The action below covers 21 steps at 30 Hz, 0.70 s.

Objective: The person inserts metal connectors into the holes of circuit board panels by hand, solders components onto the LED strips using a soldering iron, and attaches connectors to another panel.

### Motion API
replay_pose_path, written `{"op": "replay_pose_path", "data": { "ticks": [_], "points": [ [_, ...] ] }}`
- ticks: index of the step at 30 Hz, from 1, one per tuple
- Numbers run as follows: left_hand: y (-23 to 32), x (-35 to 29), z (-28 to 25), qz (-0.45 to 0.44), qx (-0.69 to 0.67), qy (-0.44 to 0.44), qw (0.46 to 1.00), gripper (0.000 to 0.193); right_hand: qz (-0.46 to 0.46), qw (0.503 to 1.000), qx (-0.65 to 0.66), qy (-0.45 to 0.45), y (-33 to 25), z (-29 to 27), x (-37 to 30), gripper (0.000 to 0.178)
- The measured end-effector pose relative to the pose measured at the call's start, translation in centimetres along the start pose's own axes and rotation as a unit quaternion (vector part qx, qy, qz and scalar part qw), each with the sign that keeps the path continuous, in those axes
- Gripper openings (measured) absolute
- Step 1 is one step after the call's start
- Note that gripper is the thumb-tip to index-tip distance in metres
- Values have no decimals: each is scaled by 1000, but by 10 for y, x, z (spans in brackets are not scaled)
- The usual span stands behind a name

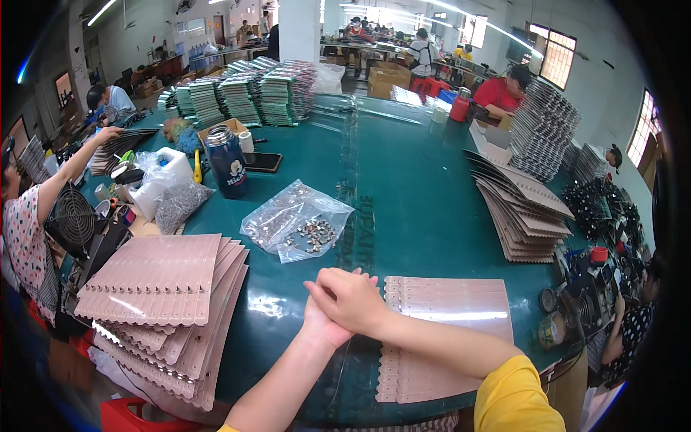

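My right hand (351,298) crosses over my left hand (325,325) above the green table, its fingers bent round it. Most of the left fingers are hidden under the right hand; only a few tips show beyond it. Under my right forearm lies a flat pinkish panel (453,296) with scalloped edges and rows of small holes. Just beyond my hands rests a clear plastic bag (296,219) with small metal parts. Left of my left forearm, a fanned stack of similar pinkish panels (155,281) lies near the table edge; the top one carries a row of small pins.
A dark blue flask (226,164), a phone (263,163) and a bag of small grey parts (181,204) stand back left. Green-edged stacks (241,97) are at the far side. More panels (520,209) pile up at right. Co-workers sit around the table.
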<state>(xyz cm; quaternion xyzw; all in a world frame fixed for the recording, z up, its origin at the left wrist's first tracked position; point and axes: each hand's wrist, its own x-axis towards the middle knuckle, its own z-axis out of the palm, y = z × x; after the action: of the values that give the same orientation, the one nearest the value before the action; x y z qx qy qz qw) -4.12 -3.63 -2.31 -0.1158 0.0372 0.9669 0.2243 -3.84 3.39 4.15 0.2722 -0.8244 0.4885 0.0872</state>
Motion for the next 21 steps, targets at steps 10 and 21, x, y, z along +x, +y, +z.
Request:
{"op": "replay_pose_path", "data": {
  "ticks": [10,21],
  "points": [
    [-13,-4,-4,-44,28,-26,998,30,-111,990,-88,25,31,-25,-26,14],
    [-37,-23,26,-25,96,216,971,34,175,972,137,76,72,-96,-66,16]
  ]
}}
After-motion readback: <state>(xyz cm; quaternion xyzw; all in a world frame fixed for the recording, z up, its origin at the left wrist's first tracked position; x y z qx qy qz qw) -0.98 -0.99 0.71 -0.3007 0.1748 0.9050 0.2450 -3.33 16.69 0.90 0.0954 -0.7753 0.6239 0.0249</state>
